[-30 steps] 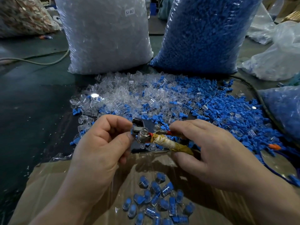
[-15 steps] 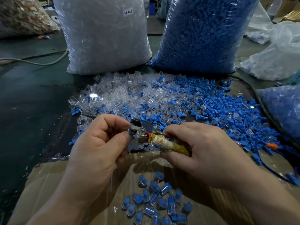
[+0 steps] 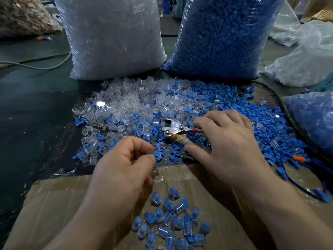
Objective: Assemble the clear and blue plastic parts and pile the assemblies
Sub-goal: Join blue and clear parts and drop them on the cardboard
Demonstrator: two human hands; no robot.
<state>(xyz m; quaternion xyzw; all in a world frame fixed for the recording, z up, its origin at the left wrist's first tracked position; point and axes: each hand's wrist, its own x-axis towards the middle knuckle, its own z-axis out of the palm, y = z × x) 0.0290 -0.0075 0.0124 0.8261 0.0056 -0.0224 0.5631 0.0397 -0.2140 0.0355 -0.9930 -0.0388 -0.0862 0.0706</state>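
Observation:
Loose clear plastic parts [image 3: 124, 107] and blue plastic parts [image 3: 239, 109] lie spread over the dark table. My left hand [image 3: 124, 165] pinches a small blue-and-clear piece [image 3: 157, 154] between thumb and forefinger, just above the cardboard's far edge. My right hand [image 3: 227, 141] holds a metal plier tool [image 3: 173, 129] by its tape-wrapped handle [image 3: 182, 140], jaws pointing left over the loose parts. A pile of finished assemblies [image 3: 171, 219], blue inside clear, sits on the cardboard [image 3: 54, 204] below my hands.
A big bag of clear parts [image 3: 113, 38] and a big bag of blue parts [image 3: 223, 35] stand behind the spread. Another blue-filled bag [image 3: 313, 120] lies at the right, with clear plastic bags [image 3: 306, 56] behind it. A cable [image 3: 36, 65] runs along the left.
My left hand has pulled away from the tool's jaws, down and left, with a piece pinched in it. My right hand carried the tool up and to the right.

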